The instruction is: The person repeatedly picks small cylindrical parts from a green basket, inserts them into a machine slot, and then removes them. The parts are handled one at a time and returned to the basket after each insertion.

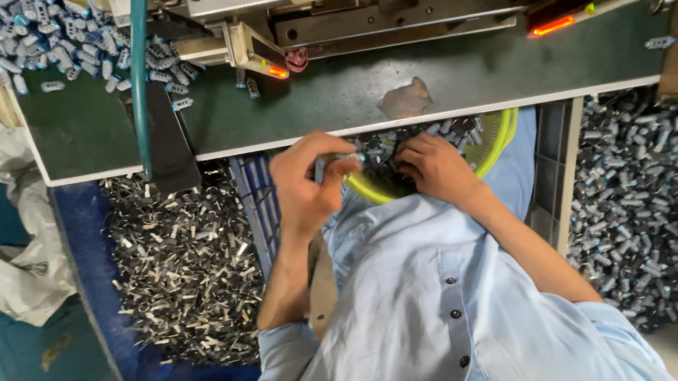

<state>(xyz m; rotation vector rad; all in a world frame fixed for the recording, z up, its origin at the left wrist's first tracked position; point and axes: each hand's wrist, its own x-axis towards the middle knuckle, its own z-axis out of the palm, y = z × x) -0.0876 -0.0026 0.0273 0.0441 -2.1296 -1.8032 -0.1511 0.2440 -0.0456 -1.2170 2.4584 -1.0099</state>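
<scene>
Small metal part (341, 161) pinched in left hand (303, 189), right hand (436, 169) curled in yellow-green basket (500, 144); likely dropped if pinch loosens.

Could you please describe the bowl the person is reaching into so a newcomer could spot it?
Start at the green worktable. Just below its front edge, on the person's lap, the yellow-green bowl holds small metal parts under the right hand. Nothing else nearby is round or bright yellow-green.

Small glossy metal parts (180, 268) are heaped in a smooth blue plastic crate (89, 255), a matt green worktop (474, 72) is scuffed bare in one patch, and a smooth yellow-green plastic bowl (498, 144) is rested on light-blue cloth.
</scene>
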